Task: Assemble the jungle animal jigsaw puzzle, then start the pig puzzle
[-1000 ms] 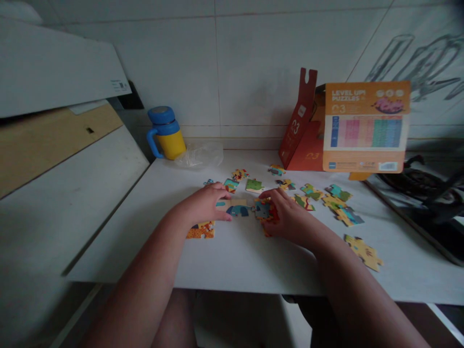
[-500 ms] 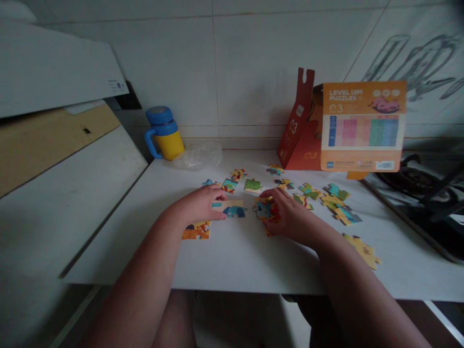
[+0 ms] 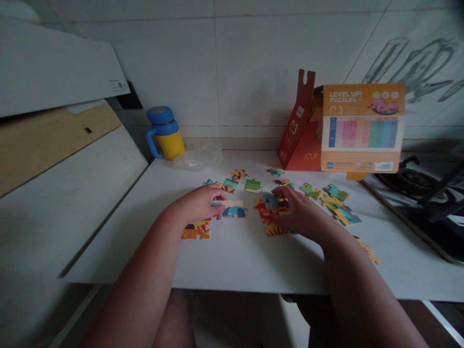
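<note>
My left hand [image 3: 197, 204] rests on the white table [image 3: 232, 251], fingers curled over the left end of a joined puzzle section with a blue elephant [image 3: 234, 210]. An orange piece [image 3: 195, 230] lies just below that wrist. My right hand [image 3: 302, 215] lies on a joined red and orange puzzle section [image 3: 271, 212], fingers pressed on its right edge; part of it is hidden under the palm. Several loose pieces [image 3: 335, 198] are scattered behind and to the right of both hands.
An orange puzzle box [image 3: 362, 128] stands open at the back right. A yellow mug with a blue lid [image 3: 165, 133] and a clear plastic bag [image 3: 198, 154] sit at the back left. A dark stove [image 3: 427, 203] borders the right edge.
My right hand has slid to the right, uncovering more of the red and orange section. My left hand has stayed on the elephant section.
</note>
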Available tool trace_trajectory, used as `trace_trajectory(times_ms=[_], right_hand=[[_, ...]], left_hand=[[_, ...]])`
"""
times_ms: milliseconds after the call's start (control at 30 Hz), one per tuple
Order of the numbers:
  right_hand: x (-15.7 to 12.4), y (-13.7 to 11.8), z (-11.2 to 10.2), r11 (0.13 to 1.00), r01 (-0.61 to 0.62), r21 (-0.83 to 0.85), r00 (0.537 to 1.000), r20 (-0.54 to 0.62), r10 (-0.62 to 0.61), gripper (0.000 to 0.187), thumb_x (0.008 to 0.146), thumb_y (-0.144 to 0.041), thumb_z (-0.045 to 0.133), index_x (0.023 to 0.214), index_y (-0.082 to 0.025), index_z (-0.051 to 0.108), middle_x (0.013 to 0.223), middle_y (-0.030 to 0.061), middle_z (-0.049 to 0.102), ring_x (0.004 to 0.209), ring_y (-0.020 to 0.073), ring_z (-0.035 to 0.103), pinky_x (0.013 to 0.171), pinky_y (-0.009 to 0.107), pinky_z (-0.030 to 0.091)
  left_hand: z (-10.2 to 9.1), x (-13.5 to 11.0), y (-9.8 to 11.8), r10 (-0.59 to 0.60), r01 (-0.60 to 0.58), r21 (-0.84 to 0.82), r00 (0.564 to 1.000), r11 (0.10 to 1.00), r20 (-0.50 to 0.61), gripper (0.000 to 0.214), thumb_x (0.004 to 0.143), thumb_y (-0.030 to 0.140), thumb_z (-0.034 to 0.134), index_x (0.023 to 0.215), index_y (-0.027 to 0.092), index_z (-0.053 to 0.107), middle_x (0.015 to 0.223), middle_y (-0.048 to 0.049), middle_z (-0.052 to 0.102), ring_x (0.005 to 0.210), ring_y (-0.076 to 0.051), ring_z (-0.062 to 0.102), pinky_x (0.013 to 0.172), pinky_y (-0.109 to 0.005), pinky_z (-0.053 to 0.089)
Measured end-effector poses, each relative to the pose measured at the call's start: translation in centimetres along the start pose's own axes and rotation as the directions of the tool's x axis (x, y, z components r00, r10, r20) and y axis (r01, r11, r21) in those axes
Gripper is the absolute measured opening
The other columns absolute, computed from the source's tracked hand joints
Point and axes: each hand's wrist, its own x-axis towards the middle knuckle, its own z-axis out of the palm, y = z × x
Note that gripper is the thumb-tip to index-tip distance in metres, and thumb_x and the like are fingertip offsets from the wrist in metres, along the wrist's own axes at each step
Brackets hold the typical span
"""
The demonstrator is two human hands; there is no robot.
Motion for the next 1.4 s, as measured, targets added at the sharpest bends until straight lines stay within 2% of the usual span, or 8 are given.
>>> trace_trajectory(times_ms=[133,267,367,500,800,900,1067,1400], right_hand=[[0.3,-0.3,-0.8,0.999,-0.030,0.032,0.985,-0.171,0.035,0.034,0.092,-0.034,0.065,0.124,-0.025,0.062,0.123,0.0120,0.074,0.109,0.0297,0.072,0.093,0.045,0.056],[0.4,0.0,-1.4,0.968,-0.250,-0.009,0.922,-0.307,0.235,0.019,0.095,-0.031,0.054,0.109,-0.025,0.065,0.101,0.0094,0.079,0.086,0.0271,0.073,0.078,0.040,0.053],[0.0,0.5,-1.2,0.929,-0.368,-0.043,0.906,-0.239,0.348,0.026,0.095,-0.047,0.060,0.108,-0.024,0.063,0.090,0.0086,0.077,0.077,0.0272,0.071,0.070,0.038,0.049],[-0.8,1.3,-0.7,0.933,-0.353,-0.065,0.931,-0.120,0.344,0.055,0.081,-0.068,0.074,0.110,-0.024,0.061,0.096,0.0105,0.075,0.079,0.0283,0.070,0.065,0.038,0.049],[-1.3,1.2,-1.0,0.934,-0.350,-0.069,0.936,-0.071,0.345,0.046,0.077,-0.058,0.081,0.107,-0.027,0.066,0.094,0.0077,0.076,0.076,0.0271,0.069,0.062,0.036,0.046],[-1.2,1.1,-1.1,0.935,-0.352,-0.043,0.934,-0.079,0.348,0.044,0.073,-0.054,0.083,0.102,-0.026,0.066,0.087,0.0056,0.073,0.070,0.0252,0.067,0.059,0.035,0.044],[-0.9,0.8,-1.2,0.949,-0.264,0.174,0.964,0.006,0.267,0.028,0.080,-0.046,0.077,0.095,-0.027,0.063,0.073,-0.0007,0.066,0.061,0.0186,0.059,0.054,0.031,0.040],[0.2,-1.9,0.2,0.761,-0.224,0.609,0.970,0.068,0.232,0.033,0.079,-0.050,0.080,0.085,-0.025,0.058,0.071,-0.0016,0.065,0.062,0.0167,0.060,0.058,0.030,0.048]], left_hand=[[0.1,0.1,0.0,-0.025,0.025,-0.024,0.999,0.999,-0.021,0.017,0.098,0.033,0.060,0.102,0.024,0.074,0.103,-0.0047,0.074,0.097,-0.022,0.067,0.087,-0.033,0.050],[0.2,0.1,-0.1,-0.046,0.044,-0.034,0.997,0.998,-0.061,0.017,0.097,0.032,0.061,0.104,0.023,0.074,0.105,-0.0059,0.075,0.097,-0.022,0.068,0.088,-0.033,0.051],[0.4,0.2,-0.5,-0.059,0.057,-0.040,0.996,0.998,-0.059,0.017,0.097,0.033,0.061,0.102,0.023,0.074,0.103,-0.0053,0.076,0.096,-0.022,0.069,0.087,-0.033,0.051],[0.6,0.3,-0.9,-0.055,0.052,-0.054,0.997,0.997,-0.056,0.018,0.097,0.034,0.060,0.100,0.023,0.075,0.100,-0.0046,0.076,0.094,-0.022,0.068,0.085,-0.033,0.051],[0.3,0.2,-0.6,-0.046,0.045,-0.019,0.998,0.999,-0.038,0.019,0.098,0.034,0.060,0.098,0.024,0.075,0.098,-0.0040,0.075,0.094,-0.022,0.068,0.083,-0.033,0.049],[0.1,0.2,-0.4,-0.048,0.048,-0.003,0.999,0.999,-0.020,0.022,0.094,0.044,0.070,0.099,0.023,0.075,0.101,-0.0045,0.074,0.095,-0.023,0.067,0.083,-0.033,0.049],[0.1,0.4,0.3,-0.028,0.028,0.019,1.000,0.999,0.014,0.048,0.073,0.054,0.091,0.107,0.024,0.074,0.112,-0.0050,0.070,0.104,-0.025,0.065,0.089,-0.033,0.048],[0.5,0.5,-0.1,-0.015,0.014,0.020,0.999,1.000,0.046,0.042,0.079,0.041,0.087,0.115,0.025,0.072,0.121,-0.0059,0.067,0.111,-0.026,0.064,0.096,-0.035,0.048]])
